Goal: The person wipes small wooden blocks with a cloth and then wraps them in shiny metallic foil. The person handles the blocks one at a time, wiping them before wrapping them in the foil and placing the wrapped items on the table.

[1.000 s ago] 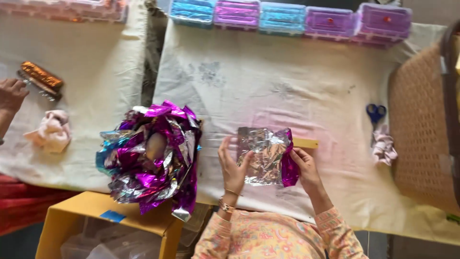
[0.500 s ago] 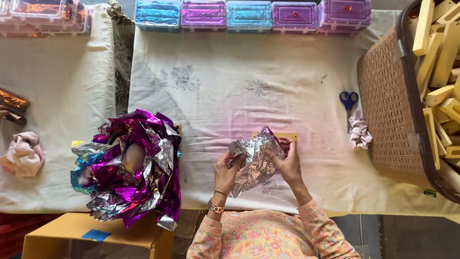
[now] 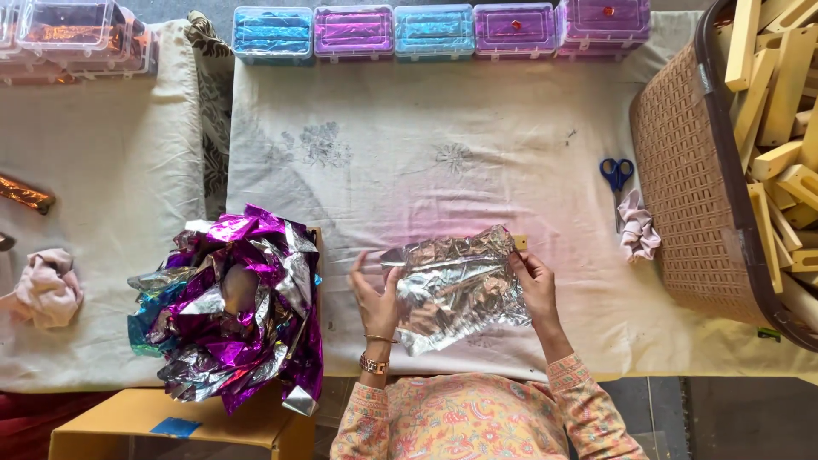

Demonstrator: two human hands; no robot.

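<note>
A crinkled silver foil sheet [image 3: 456,285] is stretched flat between my hands over the white cloth-covered table [image 3: 477,145]. My left hand [image 3: 375,298] grips its left edge and my right hand [image 3: 535,285] grips its right edge. A small yellow wooden piece [image 3: 519,242] peeks out behind the sheet's top right corner. To my left lies a heap of purple, silver and teal foil sheets [image 3: 234,311].
Blue-handled scissors [image 3: 616,177] and a pink cloth scrap [image 3: 637,232] lie right of the foil. A brown woven basket [image 3: 690,179] of wooden blocks stands at the far right. Blue and purple plastic boxes [image 3: 434,30] line the back edge. A yellow cardboard box [image 3: 183,430] sits below the heap.
The foil, bunched with a purple side showing a second ago, is now spread out flat, silver side up. My hands have moved apart along its edges.
</note>
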